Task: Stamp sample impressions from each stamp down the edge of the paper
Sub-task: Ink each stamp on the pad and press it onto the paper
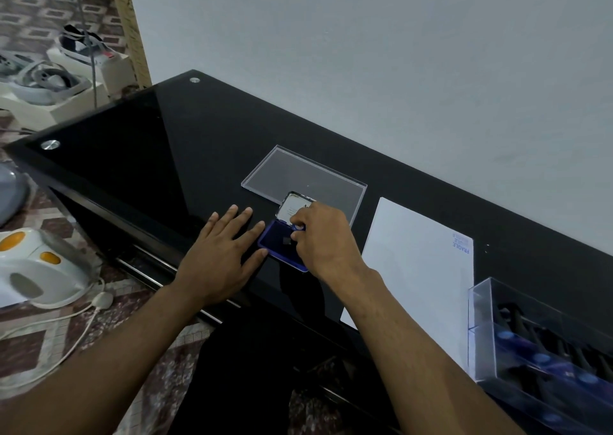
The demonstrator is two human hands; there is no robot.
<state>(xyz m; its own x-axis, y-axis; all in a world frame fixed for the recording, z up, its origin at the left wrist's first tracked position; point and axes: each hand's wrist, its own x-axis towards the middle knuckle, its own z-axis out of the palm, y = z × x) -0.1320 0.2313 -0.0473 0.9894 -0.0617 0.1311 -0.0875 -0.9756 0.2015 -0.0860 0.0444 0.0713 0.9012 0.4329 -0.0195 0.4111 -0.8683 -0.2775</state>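
Head view: right hand [323, 235] pinching a stamp [298, 229] onto the open ink pad [282, 245], left hand [222, 255] flat, bracing it; paper [421, 268] just right; risks over-inking, smudging the next impression.

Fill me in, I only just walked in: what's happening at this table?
A person is inking a stamp. The right hand pinches a small blue-handled stamp down on the open blue ink pad, while the left hand lies flat on the black table, fingertips at the pad's edge. The paper already carries one blue impression at its far corner.
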